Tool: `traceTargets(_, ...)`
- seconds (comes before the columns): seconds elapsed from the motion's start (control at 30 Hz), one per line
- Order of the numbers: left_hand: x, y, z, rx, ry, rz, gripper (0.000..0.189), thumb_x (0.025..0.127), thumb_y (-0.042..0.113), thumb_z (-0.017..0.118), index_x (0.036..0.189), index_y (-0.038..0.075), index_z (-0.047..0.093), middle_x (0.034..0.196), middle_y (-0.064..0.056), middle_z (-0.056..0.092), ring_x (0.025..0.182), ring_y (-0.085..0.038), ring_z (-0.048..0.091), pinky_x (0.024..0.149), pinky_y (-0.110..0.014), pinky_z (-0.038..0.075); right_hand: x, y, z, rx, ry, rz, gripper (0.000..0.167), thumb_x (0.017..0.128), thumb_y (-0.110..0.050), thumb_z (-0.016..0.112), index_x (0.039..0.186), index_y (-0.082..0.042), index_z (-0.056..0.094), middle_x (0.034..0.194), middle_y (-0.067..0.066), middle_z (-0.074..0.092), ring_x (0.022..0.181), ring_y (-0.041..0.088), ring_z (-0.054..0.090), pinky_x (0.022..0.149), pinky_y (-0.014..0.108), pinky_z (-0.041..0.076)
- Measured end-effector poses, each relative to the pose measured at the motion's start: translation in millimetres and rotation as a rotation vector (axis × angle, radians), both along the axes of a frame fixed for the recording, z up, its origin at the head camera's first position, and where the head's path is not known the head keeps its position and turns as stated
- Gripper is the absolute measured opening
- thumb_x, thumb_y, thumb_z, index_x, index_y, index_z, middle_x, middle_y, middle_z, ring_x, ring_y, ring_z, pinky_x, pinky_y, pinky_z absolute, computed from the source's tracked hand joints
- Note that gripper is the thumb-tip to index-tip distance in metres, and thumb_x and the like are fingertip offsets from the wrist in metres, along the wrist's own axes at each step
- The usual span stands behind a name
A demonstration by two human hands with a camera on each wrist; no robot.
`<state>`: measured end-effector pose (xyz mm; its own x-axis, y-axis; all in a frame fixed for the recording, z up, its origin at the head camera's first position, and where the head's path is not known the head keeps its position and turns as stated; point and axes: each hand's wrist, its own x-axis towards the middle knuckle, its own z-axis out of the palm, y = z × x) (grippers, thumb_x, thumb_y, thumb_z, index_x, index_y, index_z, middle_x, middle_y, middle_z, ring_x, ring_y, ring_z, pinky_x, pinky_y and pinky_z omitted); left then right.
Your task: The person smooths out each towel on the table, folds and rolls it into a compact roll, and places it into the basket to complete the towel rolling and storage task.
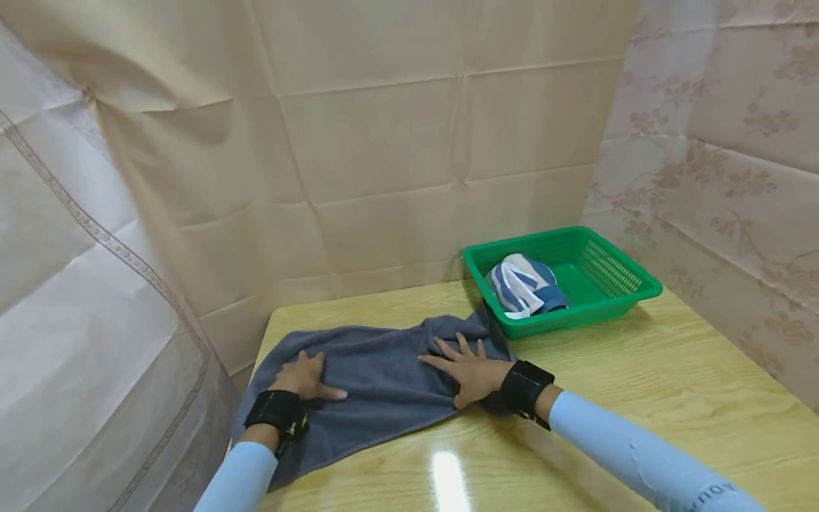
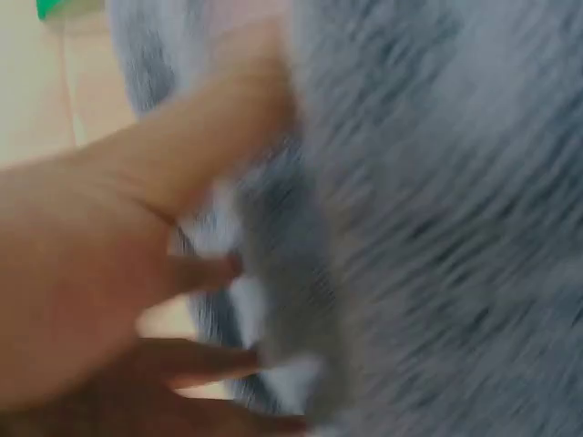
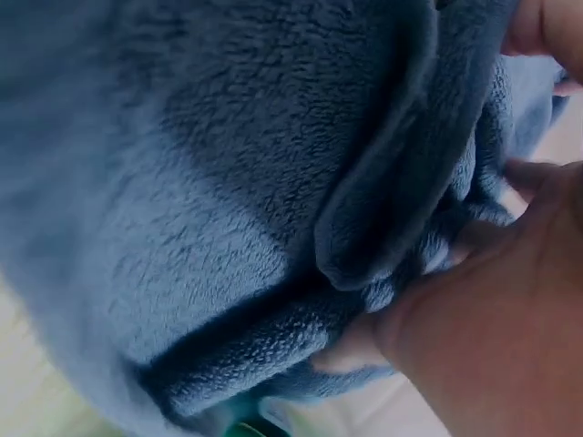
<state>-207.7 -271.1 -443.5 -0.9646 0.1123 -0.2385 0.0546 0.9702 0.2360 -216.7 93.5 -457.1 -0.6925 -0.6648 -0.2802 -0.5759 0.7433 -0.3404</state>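
A dark grey-blue towel (image 1: 384,373) with a fuzzy pile lies spread across the left part of the table, wrinkled at its right end. My left hand (image 1: 302,377) rests on its left portion, thumb stretched out to the right. On the right portion lies my right hand (image 1: 476,373), its fingers spread over the cloth. The left wrist view is blurred and shows the thumb and fingers against the towel's pile (image 2: 437,228). Close up in the right wrist view, loose folds of the towel (image 3: 228,200) bunch beside the fingertips.
A green plastic basket (image 1: 614,309) with slotted walls stands at the back right, against the towel's far right corner. Inside lies a blue-and-white striped cloth (image 1: 521,284). Behind the wooden table (image 1: 608,398) hangs a beige curtain (image 1: 384,142).
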Motion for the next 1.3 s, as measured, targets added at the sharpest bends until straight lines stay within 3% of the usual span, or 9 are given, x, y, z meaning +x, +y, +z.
traceTargets(0.13, -8.2, 20.5, -18.1, 0.100, 0.184, -0.169, 0.086, 0.095, 0.060, 0.065, 0.153, 0.001, 0.044, 0.158, -0.033, 0.032, 0.139, -0.060, 0.033, 0.103, -0.074, 0.035, -0.4, -3, 1.4, 0.035, -0.029, 0.024, 0.116, 0.082, -0.008, 0.083, 0.166, -0.034, 0.008, 0.172, 0.011, -0.007, 0.150, 0.055, -0.008, 0.111, 0.079, 0.007)
traceTargets(0.27, -11.3, 35.9, -23.5, 0.043, 0.095, -0.280, 0.086, 0.093, 0.067, 0.061, 0.162, 0.020, 0.035, 0.166, -0.024, 0.023, 0.142, -0.066, 0.019, 0.101, -0.083, 0.024, 5.3, -10, 5.0, 0.122, -0.028, -0.065, 0.116, 0.085, -0.011, 0.080, 0.166, -0.037, 0.001, 0.171, 0.014, -0.006, 0.147, 0.061, 0.010, 0.105, 0.074, 0.029)
traceTargets(0.57, -3.4, 21.9, -5.4, -0.123, -0.022, -0.059, 0.108, 0.080, 0.071, 0.075, 0.164, 0.022, 0.028, 0.163, -0.032, 0.020, 0.131, -0.080, 0.016, 0.089, -0.090, 0.027, 25.0, -1, 25.0, 0.248, 0.041, -0.206, 0.112, 0.083, -0.049, 0.085, 0.166, -0.019, 0.016, 0.129, 0.028, 0.061, 0.097, 0.040, 0.067, 0.079, 0.054, 0.054)
traceTargets(0.67, -2.6, 17.6, -5.0, -0.126, -0.069, -0.026, 0.115, 0.077, 0.071, 0.078, 0.165, 0.019, 0.025, 0.165, -0.031, 0.016, 0.132, -0.079, 0.013, 0.091, -0.090, 0.025, 23.3, 6, 27.1, 0.277, 0.036, -0.252, 0.112, 0.077, -0.066, 0.082, 0.162, -0.013, 0.031, 0.134, 0.024, 0.060, 0.112, 0.046, 0.063, 0.086, 0.066, 0.050)
traceTargets(0.8, -0.1, 18.3, -4.5, -0.132, -0.112, -0.033, 0.120, 0.075, 0.070, 0.081, 0.166, 0.018, 0.022, 0.167, -0.029, 0.012, 0.135, -0.077, 0.010, 0.092, -0.090, 0.024, 10.6, 13, 13.8, 0.265, -0.029, -0.297, 0.106, 0.086, -0.082, 0.054, 0.163, -0.014, 0.030, 0.164, 0.025, 0.025, 0.137, 0.066, 0.031, 0.096, 0.080, 0.036)
traceTargets(0.93, 5.1, 22.3, -4.1, -0.135, -0.124, -0.063, 0.123, 0.073, 0.068, 0.083, 0.166, 0.018, 0.020, 0.167, -0.028, 0.011, 0.136, -0.076, 0.010, 0.091, -0.089, 0.025, -9.5, 25, -10.4, 0.080, -0.056, -0.296, 0.097, 0.098, -0.079, 0.025, 0.164, -0.008, 0.022, 0.166, 0.030, 0.010, 0.144, 0.065, 0.015, 0.107, 0.080, 0.018)
traceTargets(1.03, 6.1, 21.4, -5.0, -0.126, -0.128, -0.083, 0.123, 0.073, 0.066, 0.084, 0.166, 0.018, 0.019, 0.167, -0.028, 0.009, 0.137, -0.075, 0.009, 0.092, -0.089, 0.024, -22.7, 32, -20.7, -0.052, -0.037, -0.271, 0.084, 0.106, -0.066, 0.030, 0.162, -0.004, 0.028, 0.164, 0.035, 0.011, 0.144, 0.063, 0.018, 0.110, 0.079, 0.015)
traceTargets(1.13, 2.2, 12.4, -8.2, -0.094, -0.046, -0.099, 0.110, 0.080, 0.066, 0.078, 0.163, 0.015, 0.029, 0.164, -0.029, 0.021, 0.137, -0.073, 0.019, 0.092, -0.086, 0.030, -24.3, 28, -22.7, -0.057, 0.096, -0.243, 0.068, 0.108, -0.051, 0.047, 0.158, -0.006, 0.039, 0.161, 0.036, 0.021, 0.139, 0.067, 0.024, 0.104, 0.080, 0.026)
traceTargets(1.3, -5.7, -23.9, -10.5, -0.033, 0.267, -0.006, 0.063, 0.099, 0.044, 0.068, 0.140, -0.003, 0.056, 0.136, -0.034, 0.054, 0.119, -0.058, 0.052, 0.089, -0.069, 0.046, -0.1, -6, -15.4, -0.111, 0.469, -0.018, 0.046, 0.101, -0.026, 0.068, 0.141, -0.007, 0.058, 0.149, 0.028, 0.046, 0.134, 0.058, 0.042, 0.101, 0.071, 0.040)
